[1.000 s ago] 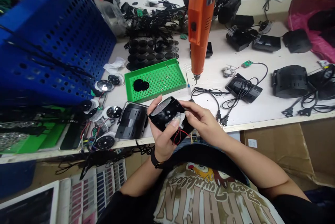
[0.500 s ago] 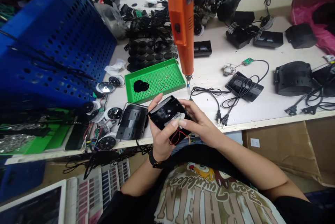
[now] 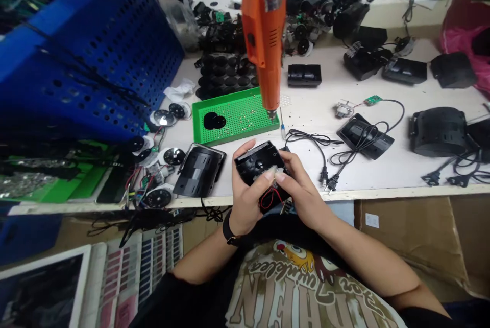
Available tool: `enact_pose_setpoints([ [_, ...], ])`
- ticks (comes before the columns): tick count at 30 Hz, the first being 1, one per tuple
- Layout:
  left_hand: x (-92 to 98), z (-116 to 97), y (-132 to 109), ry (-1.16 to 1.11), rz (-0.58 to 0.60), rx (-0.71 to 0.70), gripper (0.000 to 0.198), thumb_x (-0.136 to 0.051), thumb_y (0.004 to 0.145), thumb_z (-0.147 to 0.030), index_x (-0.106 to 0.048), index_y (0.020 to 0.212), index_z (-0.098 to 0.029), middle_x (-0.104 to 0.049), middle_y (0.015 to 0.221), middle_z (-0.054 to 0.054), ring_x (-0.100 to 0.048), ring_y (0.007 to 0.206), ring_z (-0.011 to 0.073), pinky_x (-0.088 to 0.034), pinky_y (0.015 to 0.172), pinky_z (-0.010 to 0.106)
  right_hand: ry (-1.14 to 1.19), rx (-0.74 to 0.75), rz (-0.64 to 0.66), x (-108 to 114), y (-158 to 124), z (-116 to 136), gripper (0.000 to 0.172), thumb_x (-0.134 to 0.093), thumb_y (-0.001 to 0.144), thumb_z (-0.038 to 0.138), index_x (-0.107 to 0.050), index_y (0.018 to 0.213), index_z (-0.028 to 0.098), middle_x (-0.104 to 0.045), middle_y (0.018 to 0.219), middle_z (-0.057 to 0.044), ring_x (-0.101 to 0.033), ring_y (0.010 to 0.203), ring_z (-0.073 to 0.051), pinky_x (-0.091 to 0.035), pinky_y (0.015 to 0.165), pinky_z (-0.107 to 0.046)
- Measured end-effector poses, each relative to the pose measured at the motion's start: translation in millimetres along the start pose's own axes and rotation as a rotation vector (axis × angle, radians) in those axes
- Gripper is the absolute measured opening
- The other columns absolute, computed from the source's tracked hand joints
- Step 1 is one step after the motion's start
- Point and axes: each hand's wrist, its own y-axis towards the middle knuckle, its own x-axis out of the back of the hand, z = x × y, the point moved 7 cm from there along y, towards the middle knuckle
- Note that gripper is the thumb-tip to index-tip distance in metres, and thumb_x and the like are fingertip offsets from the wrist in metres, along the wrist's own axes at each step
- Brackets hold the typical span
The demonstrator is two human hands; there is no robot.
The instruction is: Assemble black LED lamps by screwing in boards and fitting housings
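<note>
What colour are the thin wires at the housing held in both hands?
Red; the thin wires show best in the head view, against black housing.

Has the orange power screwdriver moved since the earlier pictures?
Yes: against the green tray, the orange power screwdriver has shifted left. Its tip first showed right of the tray; now it shows in front of the tray's right end.

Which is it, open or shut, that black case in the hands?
Open: the black case shows its inside, and red wires loop in view.
</note>
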Motion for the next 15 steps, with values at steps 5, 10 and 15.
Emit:
enact_pose_setpoints([
  [5,-8.3,-1,3,-0.088,0.037,0.032,0.066,-0.090,0.075,-0.038,-0.058,0.133,-0.028,-0.069,0.110,0.004,-0.069,0.090,0.0205,-0.058,0.082,0.034,0.016,-0.056,-0.048,6,-1,-3,0.041,-0.064,0.096,0.045,-0.053,0.132,0.030,-0.062,0.140,-0.003,-0.056,0.133,-0.024,-0.039,0.121,-0.043],
  [10,-13.9,-9,10,-0.293,0.087,0.060,0.061,-0.070,0.084,-0.060,-0.061,0.131,-0.022,-0.070,0.112,0.010,-0.071,0.102,0.0311,-0.059,0.085,0.045,0.062,-0.115,-0.018,1,2,4,0.044,-0.064,0.094,0.048,-0.052,0.132,0.029,-0.058,0.150,-0.005,-0.049,0.144,-0.028,-0.042,0.120,-0.048],
  [15,-15.8,-18,14,-0.327,0.112,0.048,0.060,-0.064,0.087,-0.060,-0.059,0.133,-0.021,-0.071,0.118,0.012,-0.065,0.125,0.0387,-0.054,0.102,0.056,0.010,-0.121,-0.004,-3,4,11,0.051,-0.068,0.091,0.047,-0.050,0.136,0.031,-0.057,0.153,-0.004,-0.048,0.147,-0.029,-0.046,0.117,-0.047],
])
